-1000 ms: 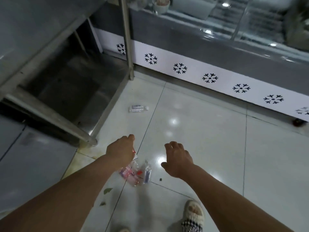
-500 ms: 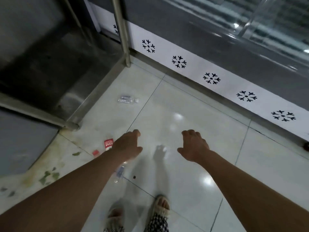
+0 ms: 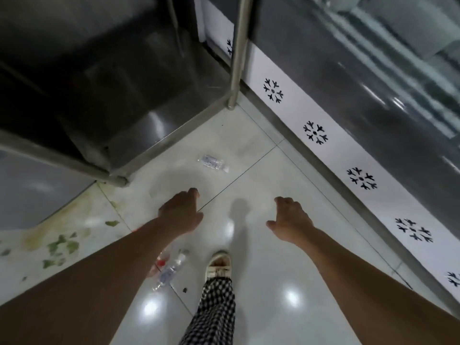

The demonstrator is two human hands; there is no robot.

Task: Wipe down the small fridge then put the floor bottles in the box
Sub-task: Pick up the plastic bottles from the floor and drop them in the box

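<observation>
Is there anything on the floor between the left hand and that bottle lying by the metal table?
Nothing visible. Only bare tile lies between the left hand and the clear bottle near the metal shelf edge. Both hands are empty, the right hand too.

Glossy tiled floor (image 3: 273,282); clear plastic bottle (image 3: 212,162); brushed-metal table leg (image 3: 237,53).
</observation>
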